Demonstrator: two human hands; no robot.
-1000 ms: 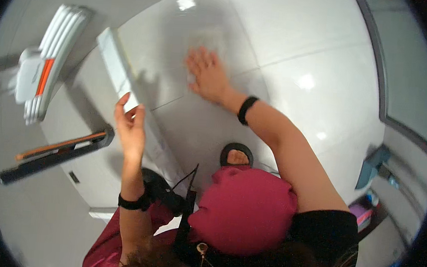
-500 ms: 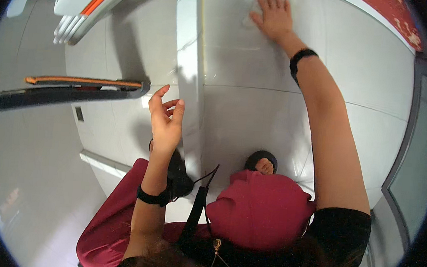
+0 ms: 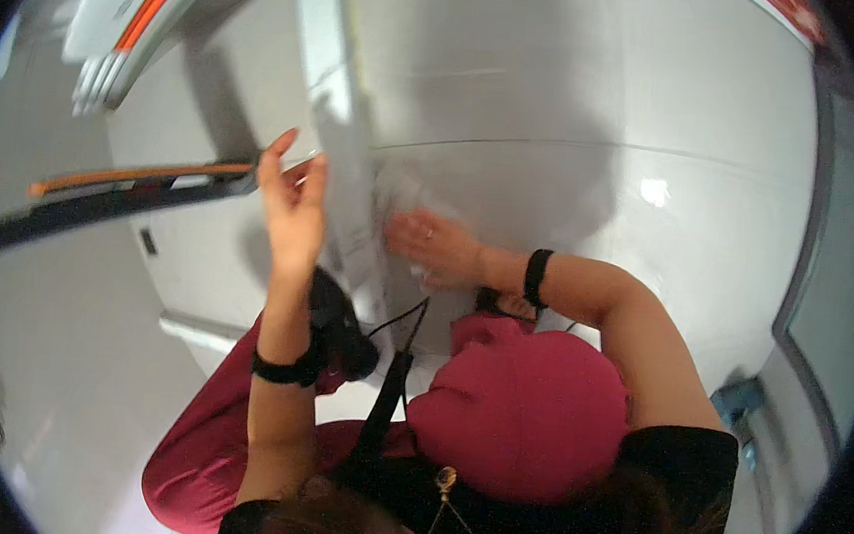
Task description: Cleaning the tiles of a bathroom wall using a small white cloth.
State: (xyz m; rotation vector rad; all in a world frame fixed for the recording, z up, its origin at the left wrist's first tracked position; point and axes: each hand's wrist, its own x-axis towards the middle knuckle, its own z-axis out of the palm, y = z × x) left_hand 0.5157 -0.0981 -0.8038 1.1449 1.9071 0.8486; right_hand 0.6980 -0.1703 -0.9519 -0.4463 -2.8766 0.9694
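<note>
From where I stand, the person squats with knees spread, a foot on each side of the white marbled strip (image 3: pixel 325 58), presumably so one arm can sweep the pale floor tiles (image 3: pixel 520 104) between them and the far wall. The right hand (image 3: pixel 436 248) lies low and palm down beside the strip, near the black slipper (image 3: pixel 506 303), with a pale, thin cloth (image 3: pixel 400 193) seemingly under and around its fingers (all of it smeared by motion). Flattened like that, the palm would press the cloth evenly, though I cannot tell whether that grip pinches it or only pushes. The left hand (image 3: pixel 296 212) hangs near the end of the black-and-orange bar (image 3: pixel 100 209), its grip loosely curled, thumb apart from the fingers, nothing visible in it; I'd guess it is held out for balance. Half a second ago the right arm was stretched far forward; now its elbow is bent and the hand is back near the feet, while the left keeps much the same pose.
</note>
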